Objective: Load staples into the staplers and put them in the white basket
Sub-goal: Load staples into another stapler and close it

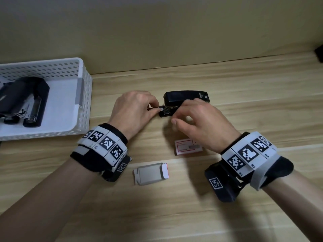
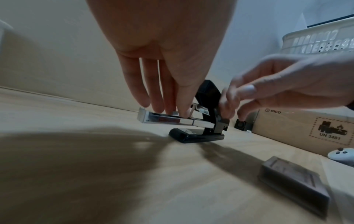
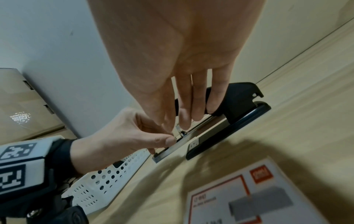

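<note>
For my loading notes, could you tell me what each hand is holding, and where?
The left hand pinches the slid-out metal staple tray of the black stapler; the right hand steadies the stapler's body with its fingertips.

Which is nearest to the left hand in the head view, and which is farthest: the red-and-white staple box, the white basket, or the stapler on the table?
1. Stapler on the table: at the left hand's fingertips.
2. Red-and-white staple box: lower right, near the right wrist.
3. White basket: far left; its near wall is about as close as the box, too close to call.
</note>
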The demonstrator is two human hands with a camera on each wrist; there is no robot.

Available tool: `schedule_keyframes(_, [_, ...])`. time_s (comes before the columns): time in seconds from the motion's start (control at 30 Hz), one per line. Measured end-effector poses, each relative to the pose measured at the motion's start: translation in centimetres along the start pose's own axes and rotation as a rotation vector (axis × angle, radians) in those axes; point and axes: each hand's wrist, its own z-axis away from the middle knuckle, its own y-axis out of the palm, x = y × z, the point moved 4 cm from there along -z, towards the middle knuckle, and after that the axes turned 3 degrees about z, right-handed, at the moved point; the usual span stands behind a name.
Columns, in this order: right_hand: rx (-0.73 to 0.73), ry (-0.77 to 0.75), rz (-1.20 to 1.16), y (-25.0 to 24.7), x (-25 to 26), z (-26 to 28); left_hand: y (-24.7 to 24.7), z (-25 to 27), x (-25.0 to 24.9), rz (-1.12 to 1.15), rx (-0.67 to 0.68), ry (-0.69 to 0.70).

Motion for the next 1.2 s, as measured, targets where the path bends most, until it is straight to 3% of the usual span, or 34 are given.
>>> schedule_keyframes(0.23, [-0.215, -0.01, 0.0, -3.5, 0.4, -1.1, 0.2, -0.3, -0.1, 0.017, 0.046, 0.026])
schedule_keyframes(0.6, [-0.124, 0.054, 0.088, -2.9, -0.4, -3.3, 1.0, -0.1, 0.3, 0.046, 0.009, 0.064])
schedule_keyframes(0.77, [-0.126, 0.036, 0.101, -2.6, -0.3, -3.1, 0.8, 0.3, 0.3, 0.058, 0.07, 0.083])
schedule_keyframes(0.97, [-0.336, -0.1, 0.025, -2.8, 2.3, -1.1, -3.2, 3.6, 1.3, 0.117, 0.004, 0.065])
schedule_keyframes(1.03, [-0.284, -0.129, -0.013, -1.8, 3.7, -0.8, -4.6, 5.3, 2.1, 0.114, 0.011, -0.009])
schedule_keyframes(1.2, [0.124, -0.127, 0.09, 3.4, 6.8, -1.8, -5.3, 9.9, 4.4, 0.025, 0.145, -0.222])
